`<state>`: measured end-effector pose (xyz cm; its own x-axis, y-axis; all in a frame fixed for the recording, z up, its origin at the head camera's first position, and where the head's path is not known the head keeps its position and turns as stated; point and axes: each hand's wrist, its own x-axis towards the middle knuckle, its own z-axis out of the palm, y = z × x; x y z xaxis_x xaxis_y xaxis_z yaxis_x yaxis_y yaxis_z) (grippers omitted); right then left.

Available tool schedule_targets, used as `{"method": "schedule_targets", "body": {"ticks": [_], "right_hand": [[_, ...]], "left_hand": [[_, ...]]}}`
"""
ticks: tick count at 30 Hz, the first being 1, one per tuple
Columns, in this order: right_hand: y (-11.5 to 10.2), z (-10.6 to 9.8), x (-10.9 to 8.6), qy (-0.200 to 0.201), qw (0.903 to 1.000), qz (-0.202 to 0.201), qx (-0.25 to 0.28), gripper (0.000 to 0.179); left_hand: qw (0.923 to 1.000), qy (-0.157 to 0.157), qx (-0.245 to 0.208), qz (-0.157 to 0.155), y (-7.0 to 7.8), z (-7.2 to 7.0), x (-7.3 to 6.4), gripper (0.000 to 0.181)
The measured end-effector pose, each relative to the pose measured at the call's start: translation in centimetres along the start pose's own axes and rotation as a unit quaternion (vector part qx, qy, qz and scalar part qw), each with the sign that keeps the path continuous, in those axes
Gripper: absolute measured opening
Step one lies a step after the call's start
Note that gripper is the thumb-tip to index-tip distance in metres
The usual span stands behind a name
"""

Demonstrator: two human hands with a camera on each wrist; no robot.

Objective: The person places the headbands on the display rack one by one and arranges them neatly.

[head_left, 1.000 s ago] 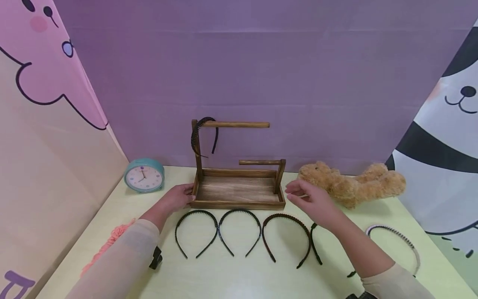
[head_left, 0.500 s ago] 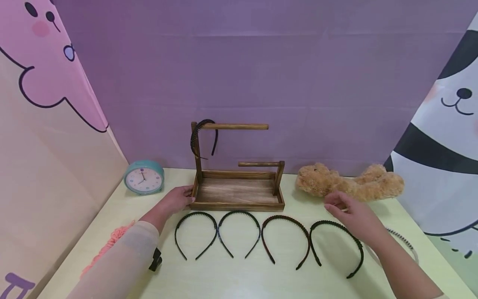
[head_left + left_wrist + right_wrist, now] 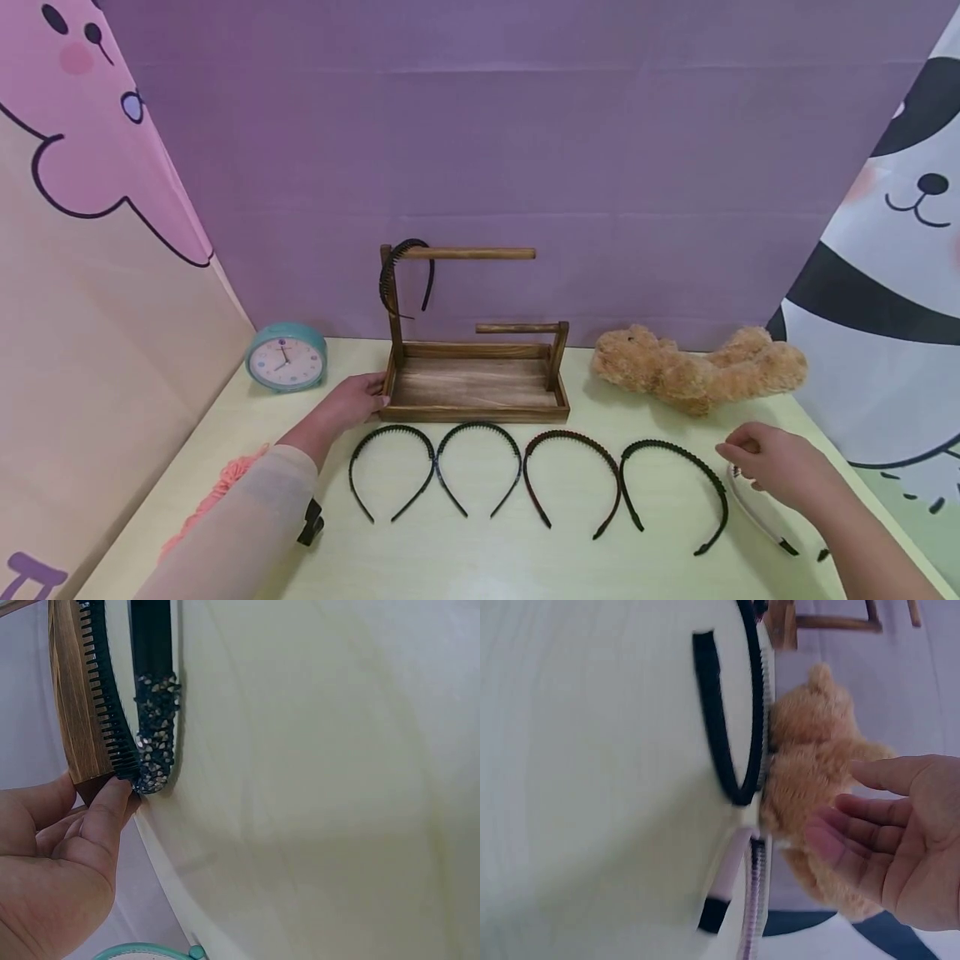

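Note:
My left hand (image 3: pixel 351 406) grips the left end of a wooden headband stand (image 3: pixel 475 414), thumb and fingers pinching its corner (image 3: pixel 75 712) in the left wrist view. From the stand's upper bar hangs a black toothed headband (image 3: pixel 388 275). Several dark headbands lie in a row in front, including a black one (image 3: pixel 678 450) at the right. My right hand (image 3: pixel 783 467) hovers over a white headband (image 3: pixel 753 510), covering part of it in the head view. In the right wrist view the fingers (image 3: pixel 855 862) are loosely bent with nothing between them, apart from the white headband (image 3: pixel 729 874).
A brown plush bear (image 3: pixel 697 379) lies at the back right, behind my right hand. At the back left stands a teal alarm clock (image 3: pixel 287 358). Pink yarn-like material (image 3: pixel 225 487) lies beside my left sleeve. A purple backdrop (image 3: pixel 480 150) closes off the table's rear.
My right hand has moved right and toward the front, from beside the stand, past the bear, to above the white headband. My left hand has stayed on the stand.

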<state>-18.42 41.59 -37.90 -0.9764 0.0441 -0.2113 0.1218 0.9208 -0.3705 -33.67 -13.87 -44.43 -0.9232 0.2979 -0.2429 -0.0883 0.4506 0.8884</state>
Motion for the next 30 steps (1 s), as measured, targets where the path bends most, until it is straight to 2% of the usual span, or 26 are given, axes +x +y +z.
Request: {"method": "schedule_targets", "body": {"ticks": [7, 14, 21, 27, 30], "right_hand": [[2.0, 1.1, 0.2, -0.063, 0.9976, 0.026, -0.014, 0.041], [3.2, 2.2, 0.6, -0.093, 0.9947, 0.032, -0.031, 0.029], [4.1, 3.2, 1.3, -0.086, 0.9955, 0.026, -0.031, 0.019], [4.3, 3.4, 1.5, -0.078, 0.9960, 0.034, -0.029, 0.026], [4.2, 3.1, 1.3, -0.074, 0.9959, 0.025, -0.045, 0.030]], "left_hand": [[1.0000, 0.007, 0.003, -0.004, -0.2, -0.2, 0.2, 0.058], [0.9999, 0.007, 0.009, -0.004, -0.1, 0.0, 0.2, 0.058], [1.0000, 0.005, 0.005, -0.005, 0.0, 0.0, 0.2, 0.058], [1.0000, 0.003, 0.002, -0.008, -0.1, 0.0, 0.2, 0.059], [1.0000, 0.003, 0.004, -0.008, 0.1, 0.0, 0.2, 0.059]]}}
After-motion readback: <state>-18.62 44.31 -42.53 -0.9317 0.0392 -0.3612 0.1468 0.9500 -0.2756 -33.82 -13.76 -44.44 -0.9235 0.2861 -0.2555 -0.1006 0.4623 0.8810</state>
